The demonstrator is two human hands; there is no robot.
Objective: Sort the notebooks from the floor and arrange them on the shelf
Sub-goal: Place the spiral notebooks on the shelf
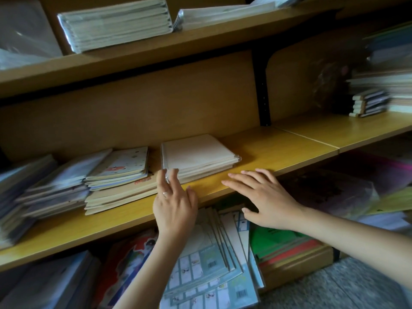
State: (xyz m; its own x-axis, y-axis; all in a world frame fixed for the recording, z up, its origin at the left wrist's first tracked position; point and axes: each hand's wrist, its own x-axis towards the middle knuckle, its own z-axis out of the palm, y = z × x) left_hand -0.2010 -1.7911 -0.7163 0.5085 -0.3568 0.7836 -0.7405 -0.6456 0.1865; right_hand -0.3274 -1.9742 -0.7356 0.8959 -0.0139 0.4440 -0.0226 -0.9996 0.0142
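Evidently squaring up: my left hand (175, 204) pressed straight fingers (175, 179) against the near corner of the notebooks (196, 152) on the shelf (278, 148), apparently to align them; my right hand (263, 197) hovered flat, spread, empty.

The shelf board (278, 152) is honey-yellow wood; the back panel (133, 108) is a duller brown; the upright bracket (262, 90) is black; the spiral notebooks (196, 152) are plain cream with a silvery coil; the speckled cover (124, 162) beside them is white, dotted with small specks and bearing an orange-red figure; the wrapped stack (116, 23) above is pale grey-white under glossy clear film; the blue covers (207, 264) below carry grids of white panels and black barcodes; the green cover (274, 239) lies over red-orange ones; the floor (334, 286) is speckled grey; the ring (165, 193) on the left hand (176, 204) is silver.
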